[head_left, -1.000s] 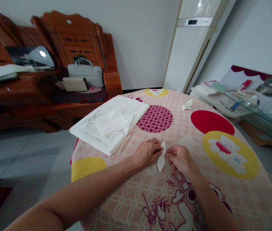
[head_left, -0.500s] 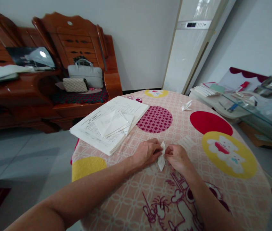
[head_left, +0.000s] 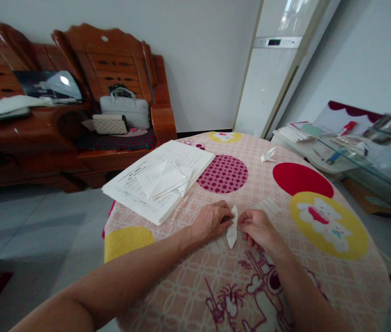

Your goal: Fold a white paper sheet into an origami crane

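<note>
A small piece of folded white paper (head_left: pixel 232 235), a long narrow diamond in shape, is between my hands on the patterned tablecloth (head_left: pixel 181 286). From the left, my left hand (head_left: pixel 213 221) grips its edge with closed fingers. My right hand (head_left: pixel 255 227) pinches at the opposite edge, thumb and forefinger together; its fingertips partly hide the contact. Farther back on the table stands a folded paper crane (head_left: pixel 268 155).
A stack of printed sheets (head_left: pixel 140 203) lies at the table's left, with folded white papers (head_left: pixel 162 177) on top. Right of the table is a glass shelf (head_left: pixel 354 163) with papers and bags. Behind are a wooden chair (head_left: pixel 112 50) holding bags and a tall white cabinet unit (head_left: pixel 267 78).
My right hand has shifted slightly at the paper's right edge, and the paper's middle now looks wider and flatter. My left hand stays in place.
</note>
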Demonstrator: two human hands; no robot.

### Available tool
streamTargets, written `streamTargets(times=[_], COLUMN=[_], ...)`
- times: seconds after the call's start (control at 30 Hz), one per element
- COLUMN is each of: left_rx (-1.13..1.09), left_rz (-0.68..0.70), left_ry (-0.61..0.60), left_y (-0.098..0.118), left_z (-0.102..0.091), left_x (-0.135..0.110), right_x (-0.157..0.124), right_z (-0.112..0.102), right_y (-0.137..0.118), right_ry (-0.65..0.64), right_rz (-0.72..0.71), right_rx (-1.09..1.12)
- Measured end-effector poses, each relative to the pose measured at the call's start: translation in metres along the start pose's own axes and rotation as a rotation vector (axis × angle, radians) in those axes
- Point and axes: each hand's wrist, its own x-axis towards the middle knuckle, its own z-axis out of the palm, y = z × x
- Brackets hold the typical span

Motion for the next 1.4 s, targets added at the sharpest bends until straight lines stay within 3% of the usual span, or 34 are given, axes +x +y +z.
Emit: streamTargets(times=[0.1,0.3,0.53,1.1,1.4], left_rx=[0.003,-0.014,-0.083,-0.124,-0.103], left_rz=[0.009,0.002,-0.023,-0.046,-0.033], left_ry=[-0.002,-0.002,0.01,-0.022,-0.022], left_y=[0.0,0.001,-0.001,0.001,0.001], left_z=[0.0,-0.001,-0.001,-0.005,-0.004], left_x=[0.0,-0.001,0.001,0.002,0.002], right_x=[0.0,-0.003,-0.007,-0.023,-0.023], right_z=[-0.001,0.006,0.012,0.015,0.015], right_y=[0.0,-0.004,0.002,-0.014,-0.015], right_ry=[0.015,0.113,0.369,0.303,0.248], right_rz=[-0.001,-0.016,-0.313,-0.234,-0.238], right_rx=[0.037,-0.103,-0.396,-0.894,-1.041])
